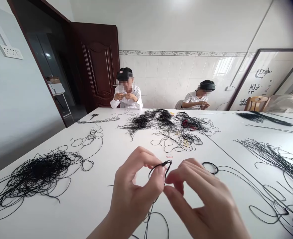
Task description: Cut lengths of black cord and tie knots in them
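Near the middle of the view, my left hand (139, 186) pinches a thin black cord (164, 163) between thumb and fingers. A small knot and a little loop stand up above the thumb tip. My right hand (198, 196) is close beside it, its thumb and index finger pinched together at the cord's side strand. Loose strands hang down between the hands to the table and curl below. Just beyond my right hand lies a black cord ring (210, 168). A small red-edged strip (169, 157) rests on the table past my fingertips.
Tangled black cord (40, 172) lies at left on the white table (86, 205). More cord heaps (158, 119) spread at the back centre, and a cord bundle (281, 162) at right. Scissors (94, 116) sit far left. Two people (128, 89) work cords opposite; another sits far right.
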Demonstrator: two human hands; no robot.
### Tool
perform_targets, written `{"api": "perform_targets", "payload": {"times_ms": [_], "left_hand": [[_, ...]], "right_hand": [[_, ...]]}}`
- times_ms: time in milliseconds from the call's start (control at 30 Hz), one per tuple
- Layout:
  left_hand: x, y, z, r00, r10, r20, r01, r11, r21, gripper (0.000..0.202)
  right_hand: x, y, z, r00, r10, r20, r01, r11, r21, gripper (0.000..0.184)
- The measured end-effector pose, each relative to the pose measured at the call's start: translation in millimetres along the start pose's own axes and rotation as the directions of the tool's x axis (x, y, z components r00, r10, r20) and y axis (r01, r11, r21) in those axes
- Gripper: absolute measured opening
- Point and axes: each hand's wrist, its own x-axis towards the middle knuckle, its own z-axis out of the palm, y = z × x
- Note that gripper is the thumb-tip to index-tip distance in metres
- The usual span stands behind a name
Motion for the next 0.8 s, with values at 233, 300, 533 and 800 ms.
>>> {"api": "perform_targets", "payload": {"times_ms": [233, 300, 533, 800], "left_hand": [[-0.1, 0.7, 1.2, 1.000, -0.011, -0.010, 0.011, 0.999, -0.042, 0.021], [-0.3, 1.0, 1.5, 0.999, -0.032, -0.017, 0.031, 0.999, -0.039, 0.020], [-1.2, 4.4, 3.0, 0.996, -0.071, -0.047, 0.067, 0.995, -0.076, 0.020], [13.8, -11.7, 0.2, 0.970, -0.228, -0.082, 0.223, 0.972, -0.067, 0.023]], "right_hand": [[7.1, -4.8, 13.8, 0.999, -0.043, -0.010, 0.044, 0.999, 0.022, 0.026], [5.4, -5.2, 15.0, 0.999, -0.043, -0.006, 0.043, 0.998, 0.036, 0.028], [1.3, -4.1, 19.0, 0.998, -0.061, 0.023, 0.061, 0.998, 0.013, 0.028], [-0.1, 6.9, 13.0, 0.969, -0.036, 0.246, 0.055, 0.996, -0.073, 0.029]]}}
